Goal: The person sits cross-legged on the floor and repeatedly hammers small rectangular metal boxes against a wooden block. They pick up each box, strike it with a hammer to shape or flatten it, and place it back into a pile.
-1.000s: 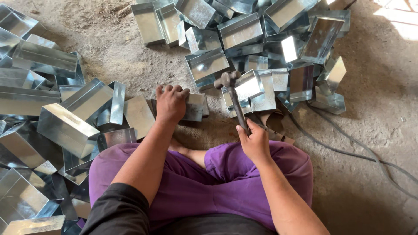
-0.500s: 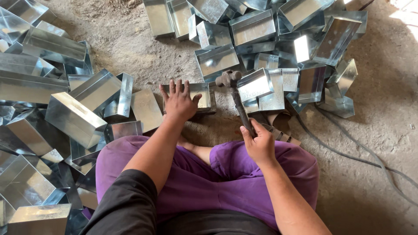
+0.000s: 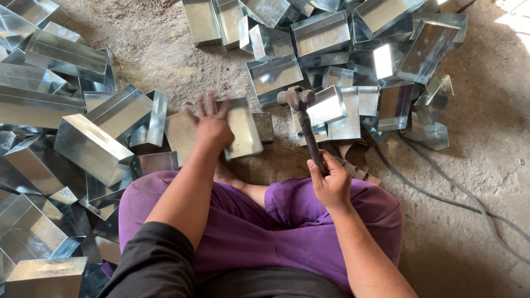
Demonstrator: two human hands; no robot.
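Observation:
I sit cross-legged in purple trousers (image 3: 309, 232) on a concrete floor. My left hand (image 3: 211, 124) has its fingers spread and lies against a shiny sheet-metal piece (image 3: 243, 128) in front of my knees. My right hand (image 3: 331, 185) grips the dark handle of a hammer (image 3: 302, 113). The hammer's head (image 3: 295, 97) points away from me, raised over the metal boxes ahead.
Several open galvanised sheet-metal boxes lie heaped to the left (image 3: 88, 146) and in a pile ahead (image 3: 353, 60). A small block (image 3: 264, 127) lies by the held piece. A grey cable (image 3: 452, 198) runs across the bare floor at the right.
My left hand has spread open and shifted the metal piece, tilting it toward me. The hammer has swung upright, its head now farther from me.

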